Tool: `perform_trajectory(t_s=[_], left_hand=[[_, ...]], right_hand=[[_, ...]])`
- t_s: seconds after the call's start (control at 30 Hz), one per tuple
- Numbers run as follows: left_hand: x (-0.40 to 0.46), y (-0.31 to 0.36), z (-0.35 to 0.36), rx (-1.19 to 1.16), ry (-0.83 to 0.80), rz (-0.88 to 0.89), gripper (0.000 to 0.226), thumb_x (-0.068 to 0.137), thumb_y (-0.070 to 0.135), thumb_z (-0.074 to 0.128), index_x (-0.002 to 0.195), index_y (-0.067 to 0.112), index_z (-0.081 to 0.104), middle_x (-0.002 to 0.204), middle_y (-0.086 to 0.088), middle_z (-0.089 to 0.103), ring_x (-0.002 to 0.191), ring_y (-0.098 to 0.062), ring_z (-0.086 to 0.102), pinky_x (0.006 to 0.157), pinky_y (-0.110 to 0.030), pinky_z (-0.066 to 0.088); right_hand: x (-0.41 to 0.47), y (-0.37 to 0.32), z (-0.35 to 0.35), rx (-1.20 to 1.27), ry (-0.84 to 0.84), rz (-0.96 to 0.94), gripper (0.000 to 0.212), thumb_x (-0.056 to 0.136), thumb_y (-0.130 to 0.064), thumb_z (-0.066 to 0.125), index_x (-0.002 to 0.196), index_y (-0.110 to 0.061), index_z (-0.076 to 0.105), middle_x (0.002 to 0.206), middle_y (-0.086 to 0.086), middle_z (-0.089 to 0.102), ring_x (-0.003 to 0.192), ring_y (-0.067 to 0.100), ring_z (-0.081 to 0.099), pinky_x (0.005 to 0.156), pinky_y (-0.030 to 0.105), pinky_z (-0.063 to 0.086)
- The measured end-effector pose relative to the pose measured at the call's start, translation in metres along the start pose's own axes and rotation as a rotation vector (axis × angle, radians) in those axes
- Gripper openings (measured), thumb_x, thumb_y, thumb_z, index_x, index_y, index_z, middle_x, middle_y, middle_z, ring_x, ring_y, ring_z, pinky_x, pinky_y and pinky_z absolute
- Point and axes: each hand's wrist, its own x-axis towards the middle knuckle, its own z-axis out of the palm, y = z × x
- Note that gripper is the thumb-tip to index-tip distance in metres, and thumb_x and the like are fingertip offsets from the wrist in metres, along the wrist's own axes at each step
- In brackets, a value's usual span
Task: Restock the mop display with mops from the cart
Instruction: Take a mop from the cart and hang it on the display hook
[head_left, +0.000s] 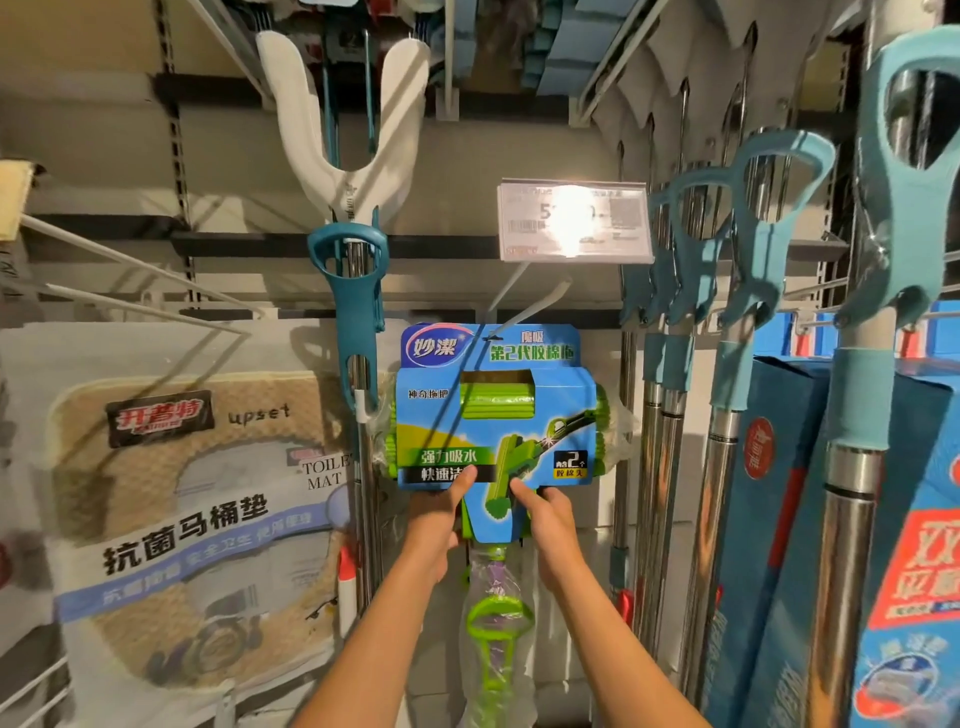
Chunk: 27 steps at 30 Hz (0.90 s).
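both forearms reach up, left hand (439, 512) and right hand (545, 512) pinching the bottom of the green mop's blue card pack (493, 410) at the display hook (524, 306); looks light but top-heavy and floppy, so i'd grip card plus handle.

A shop aisle: price tag (574, 221) on peg hooks, packaged mops (727, 322) hanging.

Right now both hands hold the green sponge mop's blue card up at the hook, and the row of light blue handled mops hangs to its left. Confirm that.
Not quite. The head view shows the left hand and the right hand holding the green sponge mop's blue card at the hook, but the row of light blue handled mops hangs to its right, not its left.
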Motion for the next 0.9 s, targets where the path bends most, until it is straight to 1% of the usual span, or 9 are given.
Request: perform_trajectory(t_s=[0.1,0.23,0.5,0.53,0.6,0.63,0.7,0.8,0.9], left_hand=[[0.000,-0.006,-0.002,-0.008,-0.011,-0.012,0.049,0.083,0.039,0.081,0.126,0.024,0.063,0.122,0.001,0.070,0.112,-0.022,0.064,0.097,-0.053,0.054],[-0.006,-0.007,-0.002,-0.009,0.014,-0.020,0.053,0.082,0.041,0.081,0.126,0.026,0.057,0.117,0.006,0.063,0.107,-0.017,0.057,0.085,-0.041,0.051],[-0.029,-0.007,0.006,0.002,0.052,0.020,0.044,0.087,0.041,0.077,0.122,0.022,0.058,0.121,0.005,0.059,0.113,-0.017,0.053,0.089,-0.039,0.049],[-0.032,-0.007,0.006,0.007,0.041,0.038,0.039,0.088,0.040,0.076,0.119,0.021,0.061,0.118,0.007,0.061,0.111,-0.015,0.055,0.089,-0.038,0.049],[-0.041,-0.008,0.005,0.048,0.032,0.084,0.025,0.091,0.041,0.072,0.102,0.019,0.064,0.097,0.010,0.062,0.091,-0.009,0.058,0.084,-0.034,0.049],[-0.047,-0.008,0.004,0.082,0.035,0.106,0.023,0.094,0.041,0.069,0.092,0.019,0.062,0.087,0.011,0.059,0.084,-0.008,0.056,0.083,-0.034,0.047],[-0.063,-0.008,0.002,0.154,0.039,0.155,0.022,0.099,0.040,0.062,0.083,0.024,0.064,0.085,0.015,0.062,0.084,-0.003,0.058,0.089,-0.037,0.048],[-0.098,-0.006,-0.001,0.278,0.019,0.243,0.011,0.102,0.040,0.056,0.098,0.035,0.066,0.101,0.021,0.064,0.098,0.000,0.060,0.102,-0.042,0.049],[-0.141,-0.008,-0.008,0.449,0.052,0.358,0.032,0.102,0.042,0.054,0.122,0.021,0.067,0.115,0.010,0.067,0.115,-0.013,0.062,0.100,-0.034,0.048]], right_hand=[[-0.001,0.003,-0.004,-0.038,-0.003,-0.002,0.008,0.095,-0.013,0.067,0.101,-0.010,0.068,0.089,-0.008,0.077,0.082,0.005,0.073,0.063,0.015,0.053],[-0.006,0.003,-0.005,-0.083,-0.013,-0.014,0.009,0.096,-0.018,0.066,0.103,-0.012,0.067,0.098,-0.004,0.076,0.086,0.003,0.072,0.065,0.014,0.052],[-0.023,-0.004,-0.010,-0.237,-0.004,-0.061,0.016,0.099,-0.028,0.061,0.095,-0.014,0.068,0.095,-0.003,0.072,0.093,0.014,0.066,0.073,0.021,0.047],[-0.026,-0.004,-0.010,-0.253,-0.004,-0.066,0.020,0.099,-0.030,0.061,0.099,-0.012,0.069,0.098,0.000,0.072,0.096,0.017,0.065,0.078,0.026,0.048],[-0.035,-0.008,-0.011,-0.290,0.005,-0.062,0.039,0.099,-0.034,0.061,0.127,-0.007,0.063,0.127,0.004,0.066,0.119,0.020,0.060,0.100,0.038,0.048],[-0.041,-0.011,-0.012,-0.303,0.029,-0.053,0.050,0.099,-0.035,0.061,0.140,-0.007,0.055,0.139,0.004,0.059,0.130,0.020,0.053,0.108,0.038,0.043],[-0.055,-0.018,-0.014,-0.300,0.061,-0.083,0.057,0.099,-0.034,0.062,0.148,-0.010,0.047,0.149,0.004,0.051,0.136,0.018,0.048,0.110,0.032,0.039],[-0.083,-0.026,-0.018,-0.248,0.047,-0.117,0.054,0.099,-0.031,0.062,0.147,-0.013,0.048,0.148,0.001,0.053,0.132,0.013,0.050,0.102,0.024,0.042],[-0.113,-0.033,-0.023,-0.240,0.021,-0.142,0.049,0.098,-0.032,0.062,0.144,-0.015,0.053,0.141,-0.003,0.058,0.126,0.008,0.054,0.092,0.015,0.044]])
